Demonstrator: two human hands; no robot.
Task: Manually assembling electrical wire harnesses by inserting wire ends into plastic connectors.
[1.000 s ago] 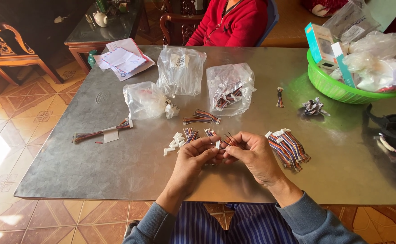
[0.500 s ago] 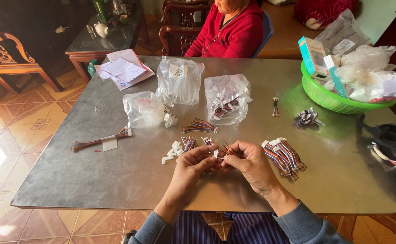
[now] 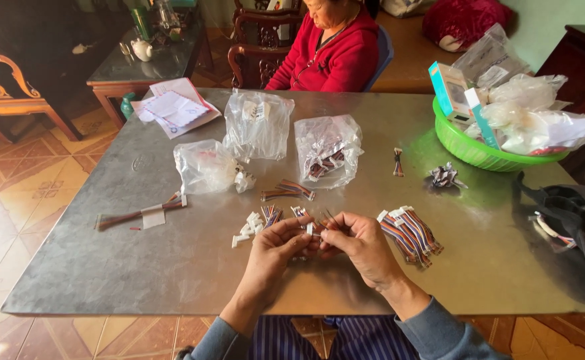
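Grey metal table (image 3: 172,267), green basket (image 3: 469,152), red jacket (image 3: 339,60) across, multicolour striped wire bundle (image 3: 409,235) with white connectors (image 3: 247,229), clear plastic bags (image 3: 259,127), blue-striped trousers (image 3: 319,340), orange patterned floor tiles (image 3: 12,193).

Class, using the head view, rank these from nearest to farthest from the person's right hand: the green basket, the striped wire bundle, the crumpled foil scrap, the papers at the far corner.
From the right hand:
1. Striped wire bundle, just to its right.
2. Crumpled foil scrap, farther up on the right.
3. Green basket, at the table's right edge.
4. Papers, far left corner.
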